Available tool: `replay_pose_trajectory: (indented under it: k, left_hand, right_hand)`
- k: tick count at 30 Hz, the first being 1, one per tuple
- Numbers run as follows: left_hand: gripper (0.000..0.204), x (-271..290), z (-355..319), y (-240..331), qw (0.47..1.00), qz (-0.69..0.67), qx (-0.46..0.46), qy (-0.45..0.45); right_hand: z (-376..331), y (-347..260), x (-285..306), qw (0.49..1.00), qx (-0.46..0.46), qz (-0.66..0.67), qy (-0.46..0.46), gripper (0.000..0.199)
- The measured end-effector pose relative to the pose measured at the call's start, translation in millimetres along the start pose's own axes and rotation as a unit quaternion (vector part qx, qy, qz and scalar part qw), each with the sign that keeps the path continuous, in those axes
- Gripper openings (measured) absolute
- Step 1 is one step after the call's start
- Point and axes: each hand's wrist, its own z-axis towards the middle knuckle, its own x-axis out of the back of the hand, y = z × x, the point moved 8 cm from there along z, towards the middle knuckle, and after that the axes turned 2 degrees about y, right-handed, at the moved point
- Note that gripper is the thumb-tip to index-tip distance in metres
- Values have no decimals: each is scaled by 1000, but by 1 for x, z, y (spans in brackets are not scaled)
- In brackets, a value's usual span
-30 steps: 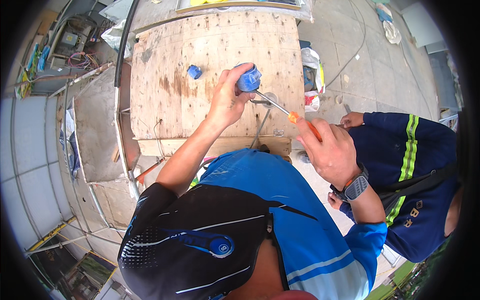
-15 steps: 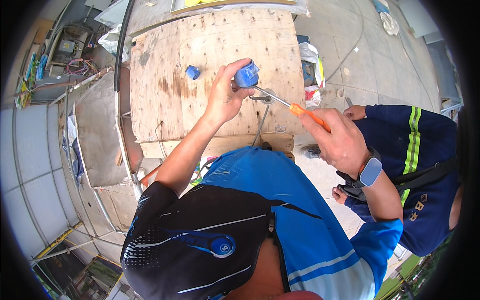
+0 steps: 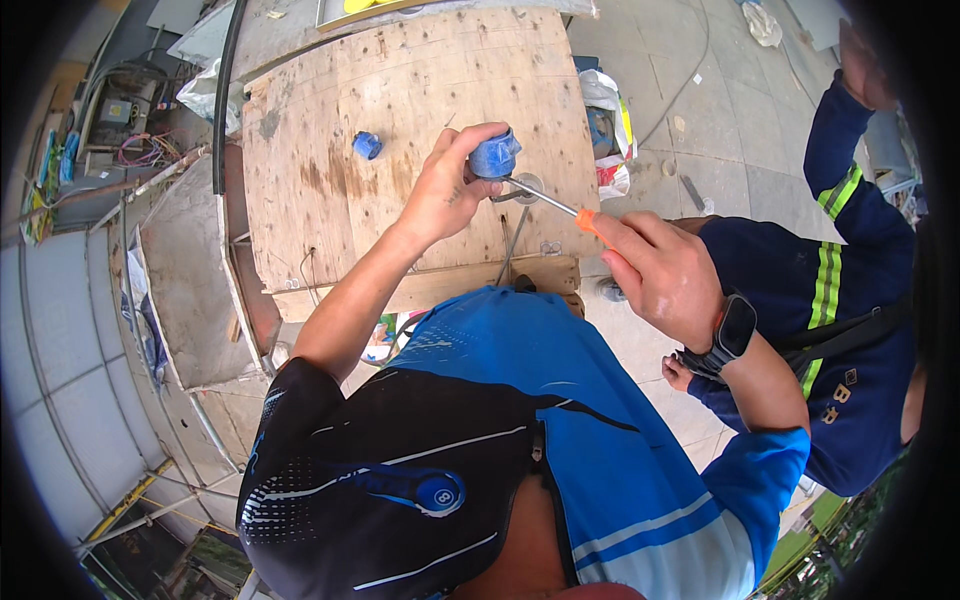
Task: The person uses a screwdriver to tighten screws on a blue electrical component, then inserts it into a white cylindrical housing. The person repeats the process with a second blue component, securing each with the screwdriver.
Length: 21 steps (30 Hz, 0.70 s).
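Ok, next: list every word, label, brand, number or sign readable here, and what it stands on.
Locations only; I don't copy wording.
Shirt: one numeral, legible, in a round blue emblem.
Co-worker's navy top: gold-coloured letters, legible; the small mark beside them is too small.
Watch: dark screen, nothing readable.
Blue piece in the left hand, screwdriver in the right hand: no readable text.

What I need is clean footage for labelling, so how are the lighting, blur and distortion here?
Head view throughout: lighting bright and fairly even over the wooden board; screwdriver and held blue piece look reasonably sharp; co-worker's raised hand looks dim and soft near the rim; pale wall panels bend with the fisheye.
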Motion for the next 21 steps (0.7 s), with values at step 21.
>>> replay_pose_trajectory:
  k: [21]
  left_hand:
    - [69, 10, 4, -15, 999, -2, 47, 11]
  right_hand:
    - [-35, 50, -76, 622, -453, 638, 12, 26]
